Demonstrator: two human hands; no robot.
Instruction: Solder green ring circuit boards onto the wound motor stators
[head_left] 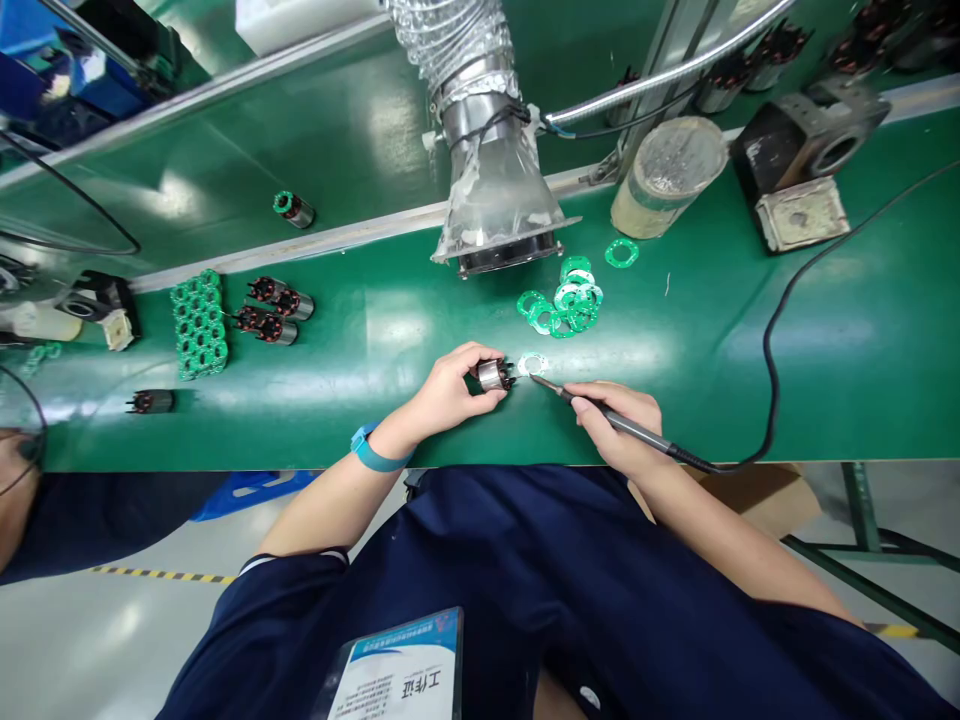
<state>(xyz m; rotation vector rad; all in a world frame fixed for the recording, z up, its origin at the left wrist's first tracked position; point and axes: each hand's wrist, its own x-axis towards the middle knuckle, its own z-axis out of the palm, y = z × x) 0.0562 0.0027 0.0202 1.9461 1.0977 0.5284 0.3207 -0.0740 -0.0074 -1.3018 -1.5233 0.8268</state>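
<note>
My left hand (455, 388) grips a motor stator (495, 375), a short metal cylinder lying on its side with dark prongs pointing right. In my right hand (626, 420) is a soldering iron (628, 425), held like a pen, its tip aimed left. That tip reaches the near edge of a white ring-shaped circuit board (533, 364), flat on the green table just right of the stator's prongs. Whether tip and ring touch I cannot tell. Beyond them lies a loose heap of green ring boards (576, 300), with a single green ring (621, 253) farther right.
A fume-extraction hood (501, 215) hangs over the table's back edge. To its right stand a cloudy jar (669, 178) and a soldering-iron holder (806, 165). Leftward lie several stators (276, 310) and a green board panel (199, 325). The iron's cable (772, 350) curves right. Another person's arm (15, 480) shows far left.
</note>
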